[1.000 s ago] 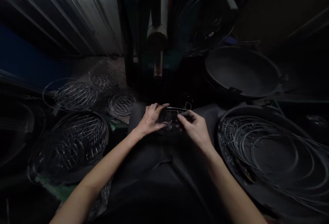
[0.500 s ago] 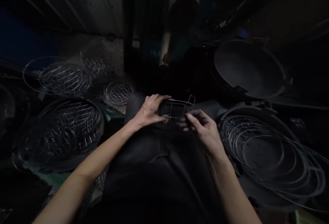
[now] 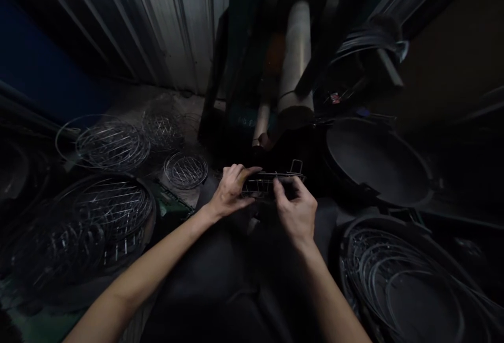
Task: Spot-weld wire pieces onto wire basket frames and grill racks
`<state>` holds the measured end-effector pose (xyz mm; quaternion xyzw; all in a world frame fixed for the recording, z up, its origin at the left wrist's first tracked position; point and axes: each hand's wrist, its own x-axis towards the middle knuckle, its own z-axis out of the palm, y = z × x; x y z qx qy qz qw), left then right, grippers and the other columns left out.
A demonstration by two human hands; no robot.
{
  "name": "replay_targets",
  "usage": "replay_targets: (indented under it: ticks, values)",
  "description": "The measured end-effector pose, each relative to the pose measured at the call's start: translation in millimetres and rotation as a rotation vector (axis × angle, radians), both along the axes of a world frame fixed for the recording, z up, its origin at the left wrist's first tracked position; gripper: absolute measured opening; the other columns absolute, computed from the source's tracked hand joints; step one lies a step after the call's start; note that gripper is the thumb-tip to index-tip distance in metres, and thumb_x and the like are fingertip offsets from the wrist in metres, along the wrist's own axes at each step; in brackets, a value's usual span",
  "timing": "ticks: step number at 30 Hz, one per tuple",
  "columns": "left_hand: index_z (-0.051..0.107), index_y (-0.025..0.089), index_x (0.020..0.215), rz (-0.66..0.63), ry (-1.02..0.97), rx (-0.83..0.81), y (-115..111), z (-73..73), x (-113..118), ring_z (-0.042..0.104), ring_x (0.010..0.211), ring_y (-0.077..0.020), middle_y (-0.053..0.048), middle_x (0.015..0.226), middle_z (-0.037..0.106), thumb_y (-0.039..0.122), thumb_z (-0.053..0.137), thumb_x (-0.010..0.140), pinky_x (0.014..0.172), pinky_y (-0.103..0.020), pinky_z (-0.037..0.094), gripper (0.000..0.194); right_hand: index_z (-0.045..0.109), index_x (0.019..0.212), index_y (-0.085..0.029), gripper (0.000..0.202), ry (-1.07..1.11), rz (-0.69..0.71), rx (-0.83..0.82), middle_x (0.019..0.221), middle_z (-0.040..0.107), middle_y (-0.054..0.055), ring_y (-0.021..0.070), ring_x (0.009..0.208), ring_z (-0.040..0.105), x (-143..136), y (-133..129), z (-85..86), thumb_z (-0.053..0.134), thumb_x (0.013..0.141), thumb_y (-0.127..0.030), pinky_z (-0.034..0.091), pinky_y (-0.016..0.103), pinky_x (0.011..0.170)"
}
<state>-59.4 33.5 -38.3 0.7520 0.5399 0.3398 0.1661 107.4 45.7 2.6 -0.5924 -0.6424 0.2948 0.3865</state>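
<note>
A small round wire rack with thin bars and a rectangular wire loop sticking up at its right is held over my lap. My left hand grips its left end, thumb below and fingers above. The thumb and fingers of my right hand are closed at the rack's near right side, by the upper rim wire. Whether they also pinch a separate piece of wire is too dark to tell. Part of the rack is hidden behind my right fingers.
On the left, a tub holds piled wire grids, with more wire grids and a small round grid behind. At right are a tub of wire rings and a dark round pan. A machine with a pale cylinder stands ahead.
The view has tilted upward, showing more of the machine. The rack has turned more edge-on, and my right hand has moved left along it to the rim. My left hand keeps its grip.
</note>
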Motion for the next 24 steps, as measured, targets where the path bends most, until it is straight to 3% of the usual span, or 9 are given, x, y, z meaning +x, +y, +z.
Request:
replay_targets:
  ticks: [10, 24]
  values:
    - [0.044, 0.019, 0.125, 0.012, -0.069, 0.026, 15.3, -0.9, -12.6, 0.05, 0.091, -0.0217, -0.004, 0.099, 0.054, 0.029, 0.069, 0.069, 0.081, -0.034, 0.034, 0.062, 0.06, 0.084, -0.018, 0.023, -0.008, 0.064, 0.106, 0.074, 0.066, 0.002, 0.014, 0.063, 0.059, -9.6, 13.7, -0.5, 0.054, 0.085, -0.041, 0.045, 0.023, 0.06]
    - [0.045, 0.018, 0.123, 0.074, -0.091, 0.139, 21.3, -4.6, -11.6, 0.049, 0.085, -0.0199, -0.004, 0.094, 0.053, 0.028, 0.065, 0.072, 0.078, -0.033, 0.034, 0.056, 0.053, 0.076, -0.019, 0.021, 0.011, 0.072, 0.167, 0.065, 0.059, -0.002, 0.0112, 0.057, 0.055, -18.8, 21.3, -1.4, 0.053, 0.086, -0.038, 0.042, 0.021, 0.056]
